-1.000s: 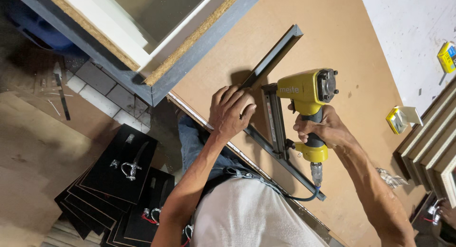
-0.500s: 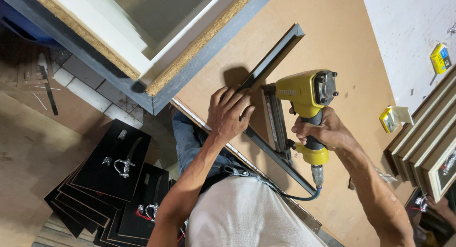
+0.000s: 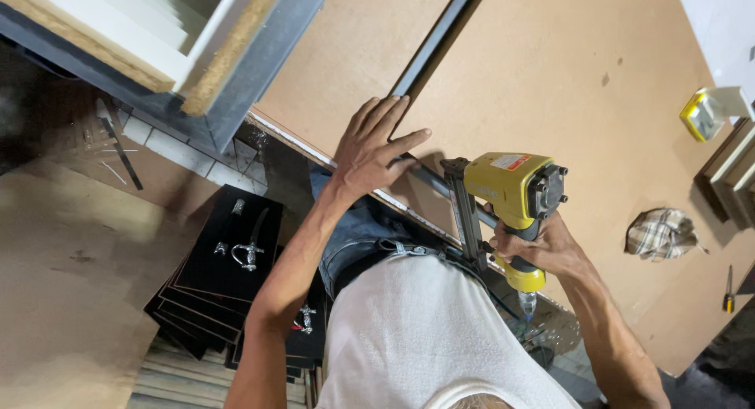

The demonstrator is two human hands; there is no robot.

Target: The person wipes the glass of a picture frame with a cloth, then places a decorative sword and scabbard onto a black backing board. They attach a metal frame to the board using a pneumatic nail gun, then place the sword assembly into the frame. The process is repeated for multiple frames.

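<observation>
Yellow nail gun (image 3: 511, 193): your right hand (image 3: 543, 248) is wrapping tight around its handle, fingers closed, wrist bent back toward you. Its nose is hiding behind the dark magazine, so contact with the dark frame strip (image 3: 429, 55) is hard to judge. At nine o'clock from the tool, your left hand (image 3: 373, 149) is pressing flat, fingers spread, on the strip's corner. The strip is running off toward twelve o'clock across the brown board (image 3: 566, 79). A small red-and-white label is sitting on the gun's top.
</observation>
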